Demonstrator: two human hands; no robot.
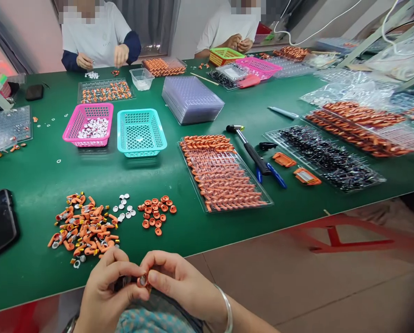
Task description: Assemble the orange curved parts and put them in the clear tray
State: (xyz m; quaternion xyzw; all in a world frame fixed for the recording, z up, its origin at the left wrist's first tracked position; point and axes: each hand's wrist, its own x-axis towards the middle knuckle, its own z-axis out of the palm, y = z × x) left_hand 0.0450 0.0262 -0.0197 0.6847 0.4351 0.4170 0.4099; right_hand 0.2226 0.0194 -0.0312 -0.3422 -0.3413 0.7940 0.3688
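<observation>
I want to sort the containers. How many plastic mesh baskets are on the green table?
4. A pink basket and a teal basket sit side by side nearer the camera; an orange basket and another pink basket sit at the far edge.

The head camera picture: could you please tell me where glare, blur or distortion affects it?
In the head view, light is even with soft shadows; the green table edge bows, a wide-lens distortion; the clear plastic bags at upper right glare white; the left hand and right hand, pinching a small orange and silver part, look slightly soft; the far faces are blurred out.
</observation>
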